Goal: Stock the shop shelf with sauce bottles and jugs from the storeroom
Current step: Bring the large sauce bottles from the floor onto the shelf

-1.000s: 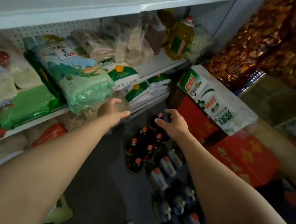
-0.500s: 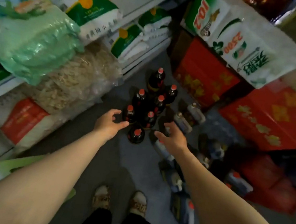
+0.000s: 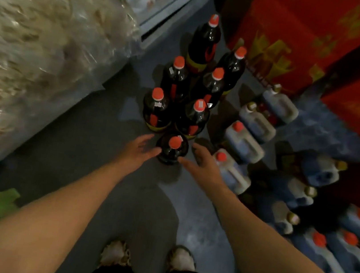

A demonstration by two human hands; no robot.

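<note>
On the grey floor (image 3: 93, 146), the nearest dark, red-capped plastic sauce bottle (image 3: 173, 149) stands upright between the left hand (image 3: 136, 150) and right hand (image 3: 203, 163), both with fingers spread, neither visibly gripping it.

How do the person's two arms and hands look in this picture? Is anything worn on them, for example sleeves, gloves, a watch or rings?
Both forearms are bare for all their visible length: no sleeve shows. The left hand and the right hand have no gloves. No watch, bracelet or ring can be seen on either wrist or hand, although the picture is dim and a little blurred, so a thin ring could be missed.
</note>
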